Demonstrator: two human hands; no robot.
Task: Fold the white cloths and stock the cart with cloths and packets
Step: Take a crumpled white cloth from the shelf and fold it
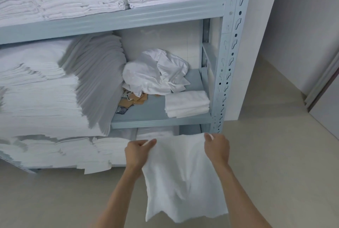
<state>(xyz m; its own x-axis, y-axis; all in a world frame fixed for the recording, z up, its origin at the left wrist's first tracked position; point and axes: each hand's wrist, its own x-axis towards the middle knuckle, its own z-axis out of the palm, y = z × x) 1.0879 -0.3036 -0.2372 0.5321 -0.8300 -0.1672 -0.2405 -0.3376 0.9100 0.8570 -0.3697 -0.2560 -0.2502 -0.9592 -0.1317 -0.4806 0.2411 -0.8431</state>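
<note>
The cloth (pixel 183 178) held up in the near middle is plain white, with no pattern. The crumpled cloths (pixel 156 73) and the small folded stack (pixel 187 104) on the middle shelf are white too, as are the tall piles (pixel 45 88) on the left. The packets (pixel 135 99) are tan, one (pixel 121 111) dark grey-blue. The rack (pixel 229 44) is pale blue-grey; the floor (pixel 275 154) is beige.
</note>
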